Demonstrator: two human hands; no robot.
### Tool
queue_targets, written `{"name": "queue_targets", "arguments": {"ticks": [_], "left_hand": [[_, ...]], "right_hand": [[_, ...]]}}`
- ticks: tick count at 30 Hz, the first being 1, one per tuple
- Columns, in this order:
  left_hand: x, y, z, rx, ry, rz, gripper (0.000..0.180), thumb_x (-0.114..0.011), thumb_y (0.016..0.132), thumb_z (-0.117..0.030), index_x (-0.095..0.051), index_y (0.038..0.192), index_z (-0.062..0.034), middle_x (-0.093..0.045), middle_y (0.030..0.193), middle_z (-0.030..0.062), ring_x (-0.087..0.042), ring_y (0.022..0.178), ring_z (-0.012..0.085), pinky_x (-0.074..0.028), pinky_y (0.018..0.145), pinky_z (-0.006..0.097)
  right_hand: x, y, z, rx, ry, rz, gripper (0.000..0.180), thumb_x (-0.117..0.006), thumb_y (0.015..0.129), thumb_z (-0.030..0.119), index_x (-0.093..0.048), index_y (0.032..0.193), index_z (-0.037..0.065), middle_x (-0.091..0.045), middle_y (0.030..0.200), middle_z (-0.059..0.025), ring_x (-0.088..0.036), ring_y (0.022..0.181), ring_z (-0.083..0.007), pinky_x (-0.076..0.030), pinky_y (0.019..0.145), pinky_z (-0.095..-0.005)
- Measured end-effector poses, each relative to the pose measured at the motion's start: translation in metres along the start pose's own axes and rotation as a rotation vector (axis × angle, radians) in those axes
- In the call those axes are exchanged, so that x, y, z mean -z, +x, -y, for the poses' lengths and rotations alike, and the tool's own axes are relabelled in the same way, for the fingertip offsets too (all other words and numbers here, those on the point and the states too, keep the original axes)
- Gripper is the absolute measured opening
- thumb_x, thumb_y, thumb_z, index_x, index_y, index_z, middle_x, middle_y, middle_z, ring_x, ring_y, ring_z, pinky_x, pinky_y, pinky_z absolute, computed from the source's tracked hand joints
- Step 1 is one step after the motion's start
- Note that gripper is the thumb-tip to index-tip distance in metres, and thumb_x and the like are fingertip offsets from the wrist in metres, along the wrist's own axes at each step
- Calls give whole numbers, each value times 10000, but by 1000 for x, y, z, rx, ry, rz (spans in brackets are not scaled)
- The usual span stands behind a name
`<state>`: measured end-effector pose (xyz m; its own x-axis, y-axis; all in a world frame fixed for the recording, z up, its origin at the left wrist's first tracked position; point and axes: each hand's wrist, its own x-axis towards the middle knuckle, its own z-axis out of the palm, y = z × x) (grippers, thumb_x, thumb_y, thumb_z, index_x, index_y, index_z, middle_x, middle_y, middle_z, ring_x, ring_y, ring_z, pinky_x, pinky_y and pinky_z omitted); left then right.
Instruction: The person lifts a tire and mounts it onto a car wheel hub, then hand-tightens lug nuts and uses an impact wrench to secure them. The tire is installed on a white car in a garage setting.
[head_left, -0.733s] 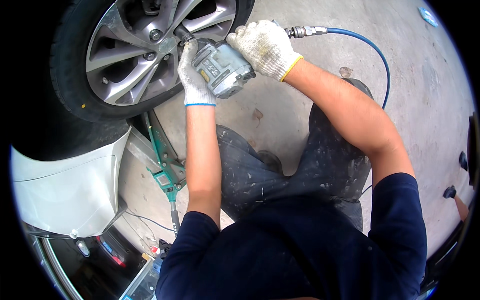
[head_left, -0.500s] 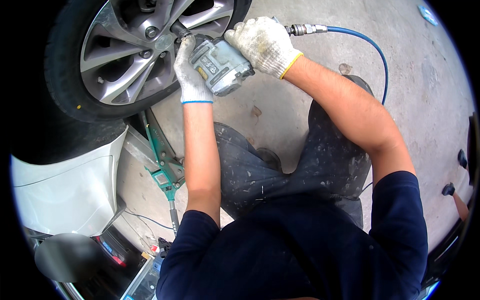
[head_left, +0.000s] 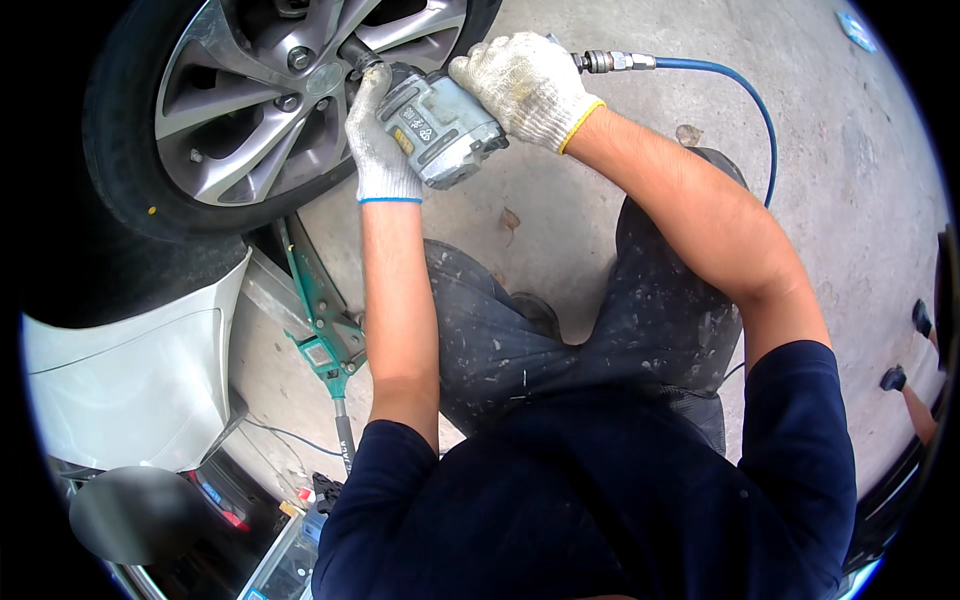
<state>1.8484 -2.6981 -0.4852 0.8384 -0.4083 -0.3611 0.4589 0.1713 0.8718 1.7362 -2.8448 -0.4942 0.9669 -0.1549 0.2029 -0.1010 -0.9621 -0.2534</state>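
A grey air impact wrench (head_left: 440, 125) is held between both my hands, its socket (head_left: 357, 55) against the hub area of a car wheel (head_left: 240, 165). My left hand (head_left: 375, 140), in a white knit glove with a blue cuff, wraps the front of the tool, thumb near the socket. Closed around the handle is my right hand (head_left: 525, 88), in a worn glove with a yellow cuff. A metal coupling (head_left: 615, 61) joins the handle to a blue air hose (head_left: 735, 78). Lug nuts (head_left: 299, 59) show on the silver rim. The nut under the socket is hidden.
Left of my left forearm stands a green floor jack (head_left: 322, 340) with a long handle. A white car body panel (head_left: 130, 385) is at the left. Dry leaves (head_left: 510, 222) lie on the concrete floor (head_left: 850, 200). Another person's dark-gloved hand (head_left: 893, 378) shows at the far right.
The wheel, jack and panel sit very slightly further left and up in the picture. Both hands keep the same hold on the impact wrench, its socket still at the wheel.
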Motion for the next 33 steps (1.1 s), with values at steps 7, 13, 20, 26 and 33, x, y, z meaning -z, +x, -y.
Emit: {"name": "queue_targets", "arguments": {"ticks": [7, 13, 20, 26, 33], "left_hand": [[6, 5, -1, 33, -45, 9, 216, -670, 934, -262, -664, 1012, -61, -692, 891, 88, -685, 776, 238, -579, 714, 369], [5, 5, -2, 76, -74, 6, 221, -675, 933, -262, -661, 1019, -59, -680, 894, 86, -680, 781, 238, -584, 712, 379], [12, 11, -2, 86, -94, 22, 214, -678, 928, -255, -660, 1025, -65, -677, 904, 83, -675, 776, 231, -587, 707, 391], [11, -6, -1, 187, -91, 45, 257, -684, 918, -306, -642, 1025, -76, -675, 906, 91, -686, 772, 240, -601, 706, 398], [44, -42, 18, 271, -136, 37, 260, -653, 947, -326, -664, 1053, -89, -694, 894, 67, -691, 755, 209, -598, 692, 357]], "right_hand": [[-1, 2, 2, 21, -29, 33, 295, -731, 778, 184, -643, 1056, 144, -703, 957, -64, -709, 949, -272, -563, 792, -430], [0, 1, 4, 11, 0, -8, 185, -688, 796, 129, -692, 979, 101, -730, 941, -119, -726, 924, -305, -571, 788, -443], [4, 3, 8, 5, -39, 13, 213, -699, 799, 137, -683, 1010, 109, -718, 970, -106, -716, 957, -294, -568, 807, -433], [5, -10, 18, -33, -33, 119, 328, -710, 800, 127, -629, 1117, 101, -689, 1031, -105, -708, 977, -282, -567, 808, -421], [0, -36, 41, 78, -31, 231, 256, -672, 837, 157, -606, 1075, 86, -698, 986, -104, -721, 944, -276, -564, 791, -407]]}}
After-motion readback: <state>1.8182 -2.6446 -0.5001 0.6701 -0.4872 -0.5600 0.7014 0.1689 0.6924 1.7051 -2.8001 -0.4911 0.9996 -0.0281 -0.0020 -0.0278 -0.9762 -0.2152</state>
